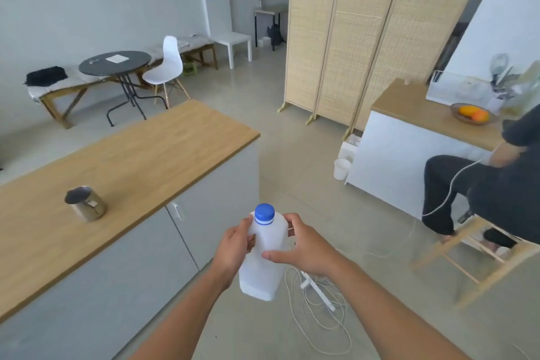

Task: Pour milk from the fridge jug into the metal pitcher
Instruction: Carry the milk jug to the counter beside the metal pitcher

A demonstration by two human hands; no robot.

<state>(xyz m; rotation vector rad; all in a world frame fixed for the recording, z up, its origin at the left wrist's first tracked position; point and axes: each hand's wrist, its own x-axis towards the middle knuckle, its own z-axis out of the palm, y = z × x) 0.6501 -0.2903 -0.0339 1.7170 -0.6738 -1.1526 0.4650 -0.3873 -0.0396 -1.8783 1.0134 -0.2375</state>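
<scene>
The milk jug (264, 254), white plastic with a blue cap (264, 213) screwed on, sits low in the centre of the frame, held upright in the air above the floor and its tangle of white cable (318, 316). The left hand (233, 248) wraps around its left side near the handle; the right hand (304, 245) grasps its right side, thumb across the front. The metal pitcher (86, 203) stands open and upright on the wooden counter (140, 161) at the left of the frame, well apart from the jug. A seated person (482, 184) is at the right edge.
</scene>
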